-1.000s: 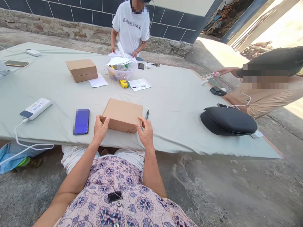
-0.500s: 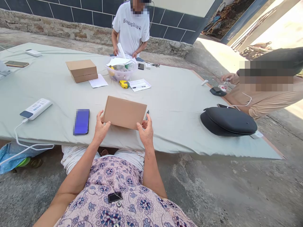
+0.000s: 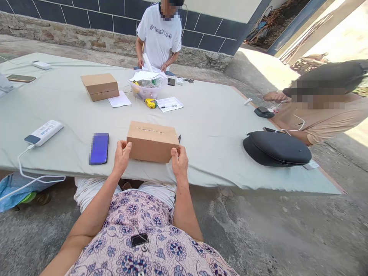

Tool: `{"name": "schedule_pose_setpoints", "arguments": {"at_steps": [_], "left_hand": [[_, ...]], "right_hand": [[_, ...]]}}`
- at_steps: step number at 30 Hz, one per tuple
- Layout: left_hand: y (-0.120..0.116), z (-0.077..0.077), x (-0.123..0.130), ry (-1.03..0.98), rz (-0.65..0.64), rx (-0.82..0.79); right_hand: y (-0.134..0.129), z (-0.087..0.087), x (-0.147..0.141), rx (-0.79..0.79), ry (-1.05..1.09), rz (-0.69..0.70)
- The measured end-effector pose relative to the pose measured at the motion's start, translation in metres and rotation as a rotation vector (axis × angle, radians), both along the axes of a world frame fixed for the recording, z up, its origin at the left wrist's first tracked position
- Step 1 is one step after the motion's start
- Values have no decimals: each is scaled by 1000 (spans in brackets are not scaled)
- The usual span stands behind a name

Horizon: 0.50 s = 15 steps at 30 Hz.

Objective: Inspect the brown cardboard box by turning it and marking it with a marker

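Observation:
A closed brown cardboard box [image 3: 153,145] is at the table's near edge, its top seam and front side facing me. My left hand [image 3: 122,155] grips its left end, thumb at the front corner. On the right end, my right hand [image 3: 179,160] holds it the same way. The dark tip of a pen [image 3: 179,138] shows just behind the box's right end. Left of my left hand lies a phone [image 3: 99,148] with a blue screen.
Beyond are another cardboard box [image 3: 100,87], a plastic basket [image 3: 147,91], a yellow tape measure [image 3: 150,103] and papers [image 3: 170,104]. A white power bank [image 3: 44,133] lies left, a black case [image 3: 277,148] right. Two people sit across and at the right.
The box has tipped so that its seamed top and a long side now show instead of one broad face. Both hands have shifted to its ends. The person at the right has leaned slightly.

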<state>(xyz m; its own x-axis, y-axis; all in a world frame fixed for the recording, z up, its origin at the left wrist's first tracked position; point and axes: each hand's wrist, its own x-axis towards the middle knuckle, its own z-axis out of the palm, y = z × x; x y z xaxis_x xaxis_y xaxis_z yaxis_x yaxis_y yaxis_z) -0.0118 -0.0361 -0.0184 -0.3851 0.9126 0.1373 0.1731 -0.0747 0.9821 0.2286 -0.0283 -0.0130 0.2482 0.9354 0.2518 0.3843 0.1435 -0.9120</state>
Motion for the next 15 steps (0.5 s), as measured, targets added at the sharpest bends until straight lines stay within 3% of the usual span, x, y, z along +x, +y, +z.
{"name": "schedule_pose_setpoints", "arguments": {"at_steps": [15], "left_hand": [[-1, 6, 5, -9, -1, -97]], "right_hand": [[-1, 7, -5, -77, 36, -26]]}}
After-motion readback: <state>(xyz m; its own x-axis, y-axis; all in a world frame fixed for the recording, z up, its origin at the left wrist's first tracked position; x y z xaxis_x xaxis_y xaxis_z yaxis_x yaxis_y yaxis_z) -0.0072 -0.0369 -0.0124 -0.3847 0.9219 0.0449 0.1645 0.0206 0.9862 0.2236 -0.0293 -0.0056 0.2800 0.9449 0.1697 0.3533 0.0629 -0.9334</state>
